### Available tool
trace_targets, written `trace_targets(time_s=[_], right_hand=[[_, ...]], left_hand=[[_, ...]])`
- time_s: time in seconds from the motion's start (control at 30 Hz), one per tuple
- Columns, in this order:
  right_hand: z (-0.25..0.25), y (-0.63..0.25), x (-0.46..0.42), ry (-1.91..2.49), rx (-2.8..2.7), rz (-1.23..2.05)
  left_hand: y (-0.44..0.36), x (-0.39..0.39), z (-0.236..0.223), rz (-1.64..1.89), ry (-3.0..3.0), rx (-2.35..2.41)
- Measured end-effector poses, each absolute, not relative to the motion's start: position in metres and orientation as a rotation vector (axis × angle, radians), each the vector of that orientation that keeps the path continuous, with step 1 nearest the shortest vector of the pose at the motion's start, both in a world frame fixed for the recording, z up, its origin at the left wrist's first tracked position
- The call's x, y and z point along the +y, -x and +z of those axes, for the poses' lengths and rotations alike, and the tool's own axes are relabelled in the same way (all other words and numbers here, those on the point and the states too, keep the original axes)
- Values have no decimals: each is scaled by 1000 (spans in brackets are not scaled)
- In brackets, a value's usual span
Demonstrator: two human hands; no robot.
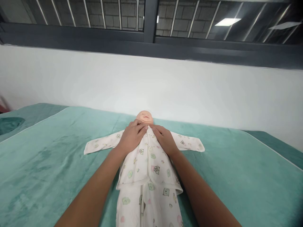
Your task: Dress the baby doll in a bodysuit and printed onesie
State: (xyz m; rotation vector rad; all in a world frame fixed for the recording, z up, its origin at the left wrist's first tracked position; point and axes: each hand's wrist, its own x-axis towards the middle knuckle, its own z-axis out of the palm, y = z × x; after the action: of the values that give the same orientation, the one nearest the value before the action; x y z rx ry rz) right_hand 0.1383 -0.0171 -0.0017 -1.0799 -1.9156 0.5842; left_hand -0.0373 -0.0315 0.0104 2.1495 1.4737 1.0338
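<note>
White, animal-printed, long-sleeved cloth top (153, 157) below bald pink doll's head (144, 116), spread on pale-green plush cover (227, 167), likely for flat support. Left hand (133, 136) and right hand (166, 139) at neckline, fingers close together, perhaps steadying cloth; cannot tell whether pinching.

So my baby doll (145, 117) is lying face up, smooth head poking out the top, and the white printed baby outfit (151, 160) is on it, front edges together, sleeves spread wide both ways.
</note>
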Motion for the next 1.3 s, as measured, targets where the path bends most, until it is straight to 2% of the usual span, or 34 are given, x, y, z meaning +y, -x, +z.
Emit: trace_targets(time_s=[0.37,0.87,1.07,1.3], right_hand=[[-8,-138,-14,983,-1854,591],[-4,-140,-25,1063,-1960,564],[-13,-141,-94,1153,-1979,640],[-30,-169,-215,1173,-2079,609]], left_hand=[[40,-25,4,1102,-2046,1399],[39,-40,4,1209,-1997,1311],[44,-101,-12,1127,-1919,1381],[42,-241,-46,1125,-1785,1533]])
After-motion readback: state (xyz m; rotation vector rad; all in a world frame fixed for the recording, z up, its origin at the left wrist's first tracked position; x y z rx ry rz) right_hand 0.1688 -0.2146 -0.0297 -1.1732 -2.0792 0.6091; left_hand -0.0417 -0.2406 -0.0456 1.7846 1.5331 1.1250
